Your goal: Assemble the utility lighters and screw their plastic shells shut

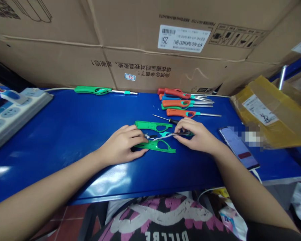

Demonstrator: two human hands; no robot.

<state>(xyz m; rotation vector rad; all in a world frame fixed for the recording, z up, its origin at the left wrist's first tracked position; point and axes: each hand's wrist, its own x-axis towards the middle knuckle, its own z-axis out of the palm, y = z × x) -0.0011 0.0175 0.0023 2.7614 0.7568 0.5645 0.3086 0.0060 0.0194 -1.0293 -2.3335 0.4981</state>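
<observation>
My left hand (126,144) is closed around the left end of a green lighter shell half (165,147), thumb below and fingers above. A second green shell half (150,126) lies just beyond, near its fingertips. Between the halves sit a teal trigger piece (163,134) and a small black part (153,136); the fingers partly cover these. My right hand (194,135) pinches slim metal tweezers (167,136), their pale tips pointing left over the near shell half. A screwdriver (174,122) with a dark handle lies just past the right fingers.
Several assembled lighters (180,103) are piled at the back right, and one green lighter (92,90) lies back left. A power strip (17,107) runs along the left. On the right are a phone (238,147) and a yellow-brown package (278,117). A big carton (135,33) stands behind.
</observation>
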